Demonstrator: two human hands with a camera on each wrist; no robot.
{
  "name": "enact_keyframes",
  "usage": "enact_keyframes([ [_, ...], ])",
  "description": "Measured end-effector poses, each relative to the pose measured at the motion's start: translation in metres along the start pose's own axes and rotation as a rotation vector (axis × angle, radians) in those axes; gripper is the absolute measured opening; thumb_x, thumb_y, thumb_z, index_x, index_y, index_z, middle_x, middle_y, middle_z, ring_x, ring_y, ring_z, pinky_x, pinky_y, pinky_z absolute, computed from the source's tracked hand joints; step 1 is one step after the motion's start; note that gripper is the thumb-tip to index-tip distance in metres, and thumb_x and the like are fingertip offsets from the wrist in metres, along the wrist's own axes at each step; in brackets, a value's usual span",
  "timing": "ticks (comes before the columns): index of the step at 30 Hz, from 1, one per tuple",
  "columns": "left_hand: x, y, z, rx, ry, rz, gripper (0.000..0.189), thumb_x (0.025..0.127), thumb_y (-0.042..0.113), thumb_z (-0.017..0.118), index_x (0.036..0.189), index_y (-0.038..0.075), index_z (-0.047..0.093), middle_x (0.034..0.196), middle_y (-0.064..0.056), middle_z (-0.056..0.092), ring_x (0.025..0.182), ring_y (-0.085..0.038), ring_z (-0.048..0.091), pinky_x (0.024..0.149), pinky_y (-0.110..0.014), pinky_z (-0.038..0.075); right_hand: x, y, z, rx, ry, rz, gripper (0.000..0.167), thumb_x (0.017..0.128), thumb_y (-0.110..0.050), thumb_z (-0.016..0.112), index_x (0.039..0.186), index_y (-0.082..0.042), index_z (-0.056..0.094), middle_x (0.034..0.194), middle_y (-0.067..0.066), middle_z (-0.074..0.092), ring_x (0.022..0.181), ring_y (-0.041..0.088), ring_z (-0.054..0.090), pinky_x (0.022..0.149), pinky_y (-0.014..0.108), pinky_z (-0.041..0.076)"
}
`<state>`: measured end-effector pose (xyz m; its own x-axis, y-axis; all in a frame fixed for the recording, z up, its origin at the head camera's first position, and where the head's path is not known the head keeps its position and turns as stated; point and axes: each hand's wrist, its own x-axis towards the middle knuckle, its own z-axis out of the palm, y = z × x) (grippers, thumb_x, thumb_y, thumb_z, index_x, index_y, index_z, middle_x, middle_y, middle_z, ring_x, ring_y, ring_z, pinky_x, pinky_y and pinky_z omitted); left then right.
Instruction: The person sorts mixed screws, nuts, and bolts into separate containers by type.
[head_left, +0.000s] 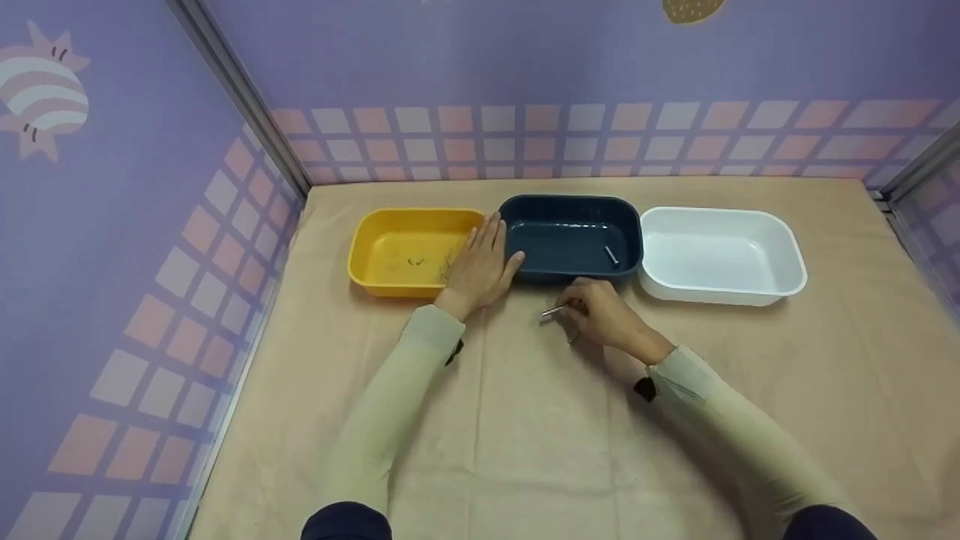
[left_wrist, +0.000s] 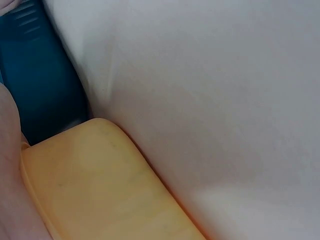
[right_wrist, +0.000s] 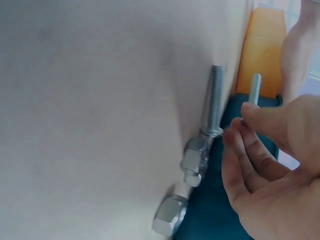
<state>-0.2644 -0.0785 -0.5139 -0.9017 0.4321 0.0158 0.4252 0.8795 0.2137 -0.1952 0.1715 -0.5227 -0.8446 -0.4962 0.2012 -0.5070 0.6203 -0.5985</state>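
My right hand (head_left: 604, 315) pinches a small threaded bolt (right_wrist: 255, 89) between thumb and fingertips, in front of the dark blue container (head_left: 555, 279). On the cloth beside those fingers, the right wrist view shows a larger bolt (right_wrist: 215, 97), a hex nut (right_wrist: 195, 159) and another hex piece (right_wrist: 170, 215). My left hand (head_left: 480, 262) lies with straight fingers over the right end of the yellow container (head_left: 397, 290), its thumb at the blue container's rim. A single bolt (head_left: 612, 256) lies inside the blue container. Small dark pieces (head_left: 415, 262) lie in the yellow one, partly hidden by my left hand.
A white container (head_left: 720, 295) stands right of the blue one, the three side by side in a row. Beige cloth (head_left: 540, 435) covers the table. Patterned purple panels (head_left: 465, 67) rise behind and at the left, with a metal post (head_left: 247, 97) at the corner.
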Motion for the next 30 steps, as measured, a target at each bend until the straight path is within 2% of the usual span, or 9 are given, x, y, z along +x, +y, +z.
enact_keyframes([
  [6, -0.004, 0.002, -0.002, -0.007, 0.031, 0.014, 0.076, 0.117, 0.049, 0.026, 0.168, -0.006, 0.016, 0.178, -0.023, 0.011, 0.167, -0.036, 0.012, 0.137, -0.048, 0.009, 0.001, -0.002, -0.005, 0.032, -0.027, 0.030, 0.011, 0.096, 0.003, 0.075, 0.103, -0.001, 0.082, 0.095, 0.010, 0.073, 0.085, 0.019, 0.067, 0.074, 0.035, 0.059],
  [14, 0.000, 0.000, 0.000, -0.016, -0.028, -0.013, 0.077, 0.117, 0.052, 0.021, 0.170, -0.003, 0.007, 0.180, -0.019, 0.001, 0.168, -0.031, 0.003, 0.137, -0.045, 0.001, 0.001, -0.007, -0.009, 0.083, 0.016, 0.000, 0.014, 0.094, 0.006, 0.073, 0.104, 0.002, 0.081, 0.098, 0.013, 0.074, 0.086, 0.022, 0.073, 0.075, 0.037, 0.064],
  [23, -0.004, 0.003, -0.004, -0.009, 0.000, -0.007, 0.077, 0.116, 0.051, 0.023, 0.169, -0.003, 0.012, 0.180, -0.020, 0.006, 0.168, -0.032, 0.008, 0.137, -0.045, 0.004, 0.004, -0.009, -0.014, 0.088, 0.025, 0.020, 0.016, 0.094, 0.006, 0.073, 0.105, -0.001, 0.082, 0.095, 0.012, 0.071, 0.085, 0.019, 0.071, 0.077, 0.034, 0.062],
  [30, -0.003, 0.003, -0.003, 0.009, -0.008, -0.015, 0.077, 0.116, 0.052, 0.022, 0.170, -0.003, 0.011, 0.180, -0.019, 0.005, 0.168, -0.032, 0.007, 0.137, -0.045, 0.004, 0.007, -0.012, -0.019, 0.074, 0.045, -0.015, 0.013, 0.095, 0.003, 0.075, 0.105, 0.000, 0.082, 0.093, 0.012, 0.070, 0.084, 0.020, 0.071, 0.075, 0.035, 0.063],
])
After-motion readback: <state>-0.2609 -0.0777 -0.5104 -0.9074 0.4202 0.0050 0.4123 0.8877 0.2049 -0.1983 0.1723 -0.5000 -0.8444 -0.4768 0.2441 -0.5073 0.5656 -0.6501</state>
